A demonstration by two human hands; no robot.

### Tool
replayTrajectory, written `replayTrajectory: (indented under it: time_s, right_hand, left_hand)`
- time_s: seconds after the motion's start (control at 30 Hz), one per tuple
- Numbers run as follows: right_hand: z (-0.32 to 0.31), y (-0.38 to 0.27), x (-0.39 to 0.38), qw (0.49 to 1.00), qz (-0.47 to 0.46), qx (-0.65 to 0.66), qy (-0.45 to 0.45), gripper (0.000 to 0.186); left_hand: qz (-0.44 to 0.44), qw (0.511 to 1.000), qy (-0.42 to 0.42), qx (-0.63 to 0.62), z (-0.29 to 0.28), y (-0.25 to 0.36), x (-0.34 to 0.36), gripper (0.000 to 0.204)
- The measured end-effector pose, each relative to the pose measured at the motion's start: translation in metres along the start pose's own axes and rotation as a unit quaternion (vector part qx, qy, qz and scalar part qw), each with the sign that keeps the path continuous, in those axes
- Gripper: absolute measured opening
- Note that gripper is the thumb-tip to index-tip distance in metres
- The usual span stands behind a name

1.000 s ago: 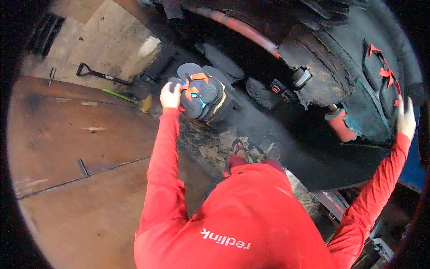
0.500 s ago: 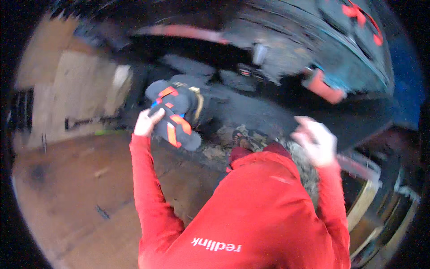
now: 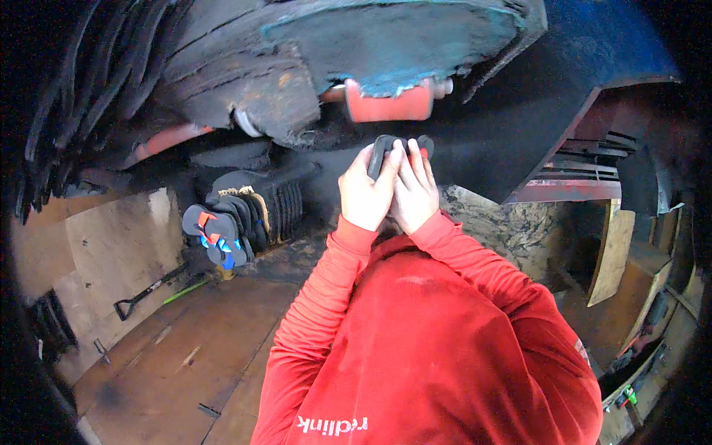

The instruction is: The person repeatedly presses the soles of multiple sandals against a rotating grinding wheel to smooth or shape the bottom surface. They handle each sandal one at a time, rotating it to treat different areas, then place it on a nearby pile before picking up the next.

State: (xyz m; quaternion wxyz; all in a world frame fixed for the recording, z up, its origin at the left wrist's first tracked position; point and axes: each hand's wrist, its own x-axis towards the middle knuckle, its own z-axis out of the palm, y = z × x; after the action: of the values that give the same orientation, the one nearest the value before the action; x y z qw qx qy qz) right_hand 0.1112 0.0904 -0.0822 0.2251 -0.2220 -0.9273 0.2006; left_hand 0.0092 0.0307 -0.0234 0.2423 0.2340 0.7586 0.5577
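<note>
Under the red roller (image 3: 387,108), both hands pressed together, left hand (image 3: 365,194) and right hand (image 3: 414,194) clamping upright black sandals (image 3: 382,148) between them.

Both hands, left hand (image 3: 367,194) and right hand (image 3: 415,194), cover most of the black sandals (image 3: 386,148); only the top edges show. Palms hidden. Stack of sandals (image 3: 222,222) at left: count too small to tell. Red roller (image 3: 386,104) partly hidden behind worn foam sheet (image 3: 386,37). Shovel (image 3: 144,291) blade dim.
</note>
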Motion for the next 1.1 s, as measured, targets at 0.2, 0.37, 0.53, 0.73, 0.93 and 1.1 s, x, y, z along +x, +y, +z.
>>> replayTrajectory:
  time_s: [0.2, 0.37, 0.53, 0.73, 0.93, 1.1]
  right_hand:
    - [-0.005, 0.001, 0.012, 0.997, 0.02, 0.069, 0.018, 0.059]
    - [-0.009, 0.007, 0.014, 0.99, 0.045, 0.125, -0.048, 0.057]
    - [-0.013, 0.012, 0.017, 0.994, -0.001, 0.108, -0.017, 0.053]
    - [-0.014, 0.026, 0.023, 0.994, -0.092, 0.052, 0.019, 0.047]
    - [-0.004, 0.036, 0.011, 0.975, -0.117, 0.187, -0.022, 0.051]
    - [0.001, 0.055, 0.014, 0.279, 0.443, 0.834, -0.173, 0.066]
  left_hand:
    - [0.009, 0.983, -0.002, 0.182, 0.008, 0.03, 0.022, 0.031]
    - [-0.007, 0.951, -0.033, 0.307, 0.01, 0.03, 0.036, 0.035]
    - [-0.051, 0.98, -0.011, 0.192, 0.008, 0.033, 0.03, 0.034]
    - [0.02, 0.991, 0.059, 0.122, 0.011, 0.046, 0.005, 0.034]
    - [0.055, 0.986, 0.118, 0.101, -0.004, 0.008, -0.016, 0.036]
    - [0.211, 0.939, 0.068, 0.263, -0.031, -0.002, -0.038, 0.039]
